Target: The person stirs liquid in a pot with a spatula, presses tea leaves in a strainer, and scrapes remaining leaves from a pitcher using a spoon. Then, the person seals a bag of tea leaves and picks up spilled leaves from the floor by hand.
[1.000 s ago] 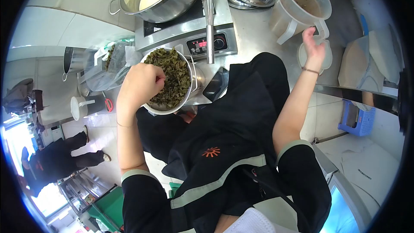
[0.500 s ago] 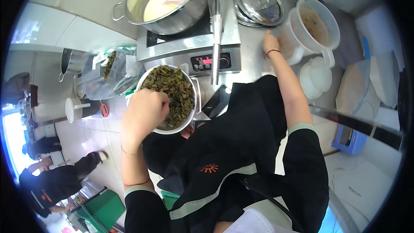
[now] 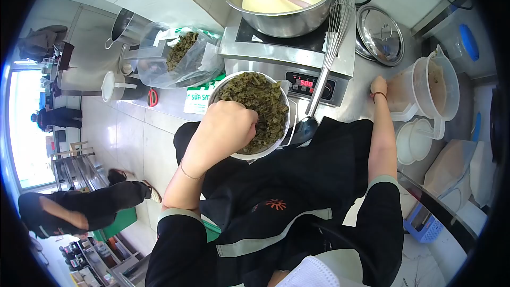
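Note:
My left hand [image 3: 229, 126] is over a white-rimmed pot [image 3: 287, 111] full of wet, dark green leaves [image 3: 257, 101]. Its fingers are curled down at the leaves, and whatever they hold is hidden beneath the hand. The pot stands at the counter's front edge, close against my apron. My right hand [image 3: 379, 85] looks closed and rests on the steel counter, just left of a clear plastic pitcher [image 3: 399, 93] of brownish liquid. Nothing shows in it.
A large steel pot [image 3: 276, 21] of pale yellow liquid sits on an induction cooker [image 3: 287, 58]. A whisk [image 3: 326, 69] leans across the cooker's front. Steel lids [image 3: 380, 34] lie to the right. A plastic bag [image 3: 159, 64] with leaves is at left. A co-worker [image 3: 101, 204] stands behind on the left.
My view has shifted, so the counter things appear further right or lower. My left hand stays over the leaves and my right hand beside the pitcher. The co-worker at left has changed position.

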{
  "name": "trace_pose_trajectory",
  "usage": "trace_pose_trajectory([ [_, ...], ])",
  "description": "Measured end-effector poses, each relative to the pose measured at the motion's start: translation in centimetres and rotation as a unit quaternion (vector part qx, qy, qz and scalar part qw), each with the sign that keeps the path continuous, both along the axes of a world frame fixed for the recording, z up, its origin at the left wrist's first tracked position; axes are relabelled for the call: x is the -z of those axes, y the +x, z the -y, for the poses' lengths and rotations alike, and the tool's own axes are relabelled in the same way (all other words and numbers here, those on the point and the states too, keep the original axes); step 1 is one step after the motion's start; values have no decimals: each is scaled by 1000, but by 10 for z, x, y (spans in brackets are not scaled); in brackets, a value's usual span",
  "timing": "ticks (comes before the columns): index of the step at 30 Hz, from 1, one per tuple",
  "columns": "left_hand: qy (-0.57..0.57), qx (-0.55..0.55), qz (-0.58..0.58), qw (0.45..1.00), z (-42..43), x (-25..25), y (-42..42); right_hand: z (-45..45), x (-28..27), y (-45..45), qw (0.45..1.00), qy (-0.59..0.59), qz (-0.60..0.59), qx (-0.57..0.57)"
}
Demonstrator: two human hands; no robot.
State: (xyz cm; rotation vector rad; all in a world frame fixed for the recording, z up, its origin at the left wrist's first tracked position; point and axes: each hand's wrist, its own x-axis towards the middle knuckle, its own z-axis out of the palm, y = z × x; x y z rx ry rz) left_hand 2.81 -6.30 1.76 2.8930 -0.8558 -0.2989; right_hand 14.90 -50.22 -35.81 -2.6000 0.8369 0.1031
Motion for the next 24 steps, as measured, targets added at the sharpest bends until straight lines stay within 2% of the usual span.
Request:
trace_pose_trajectory([
  [2, -30, -8, 5, 999, -6, -1, -6, -20, -48, -9, 991, 104, -78, 39],
  [3, -33, -10, 9, 999, -10, 0, -12, -30, -75, -17, 991, 102, -74, 38],
  [5, -65, -26, 28, 997, -20, 3, -21, -50, -133, -29, 990, 124, 61, -23],
  [7, -92, -34, 30, 995, -31, 6, -26, -66, -187, -37, 980, 167, 57, -96],
  [9, -116, -33, 23, 992, -41, 9, -35, -117, -264, -44, 930, 237, 131, -248],
  [11, -113, -38, 65, 991, -42, 12, -44, -201, -333, -47, 874, 326, 192, -306],
  [13, -118, -44, 77, 989, -49, 19, -55, -280, -366, -37, 828, 324, 182, -419],
  [14, -133, -58, 78, 986, -53, 23, -60, -319, -372, -24, 810, 284, 186, -479],
  [15, -148, -73, 79, 983, -59, 26, -65, -360, -367, -7, 779, 200, 274, -528],
  [18, -205, -98, 69, 971, -73, 28, -81, -455, -363, 25, 771, 57, 295, -561],
  [21, -233, -103, 60, 965, -86, 29, -92, -494, -341, 49, 772, -22, 319, -549],
  [22, -283, -126, 46, 950, -87, 27, -95, -498, -339, 51, 769, -23, 322, -552],
  [23, -333, -148, 31, 931, -88, 26, -97, -497, -336, 54, 783, -54, 290, -548],
  [24, -334, -148, 32, 930, -90, 26, -96, -493, -337, 53, 796, -84, 257, -541],
])
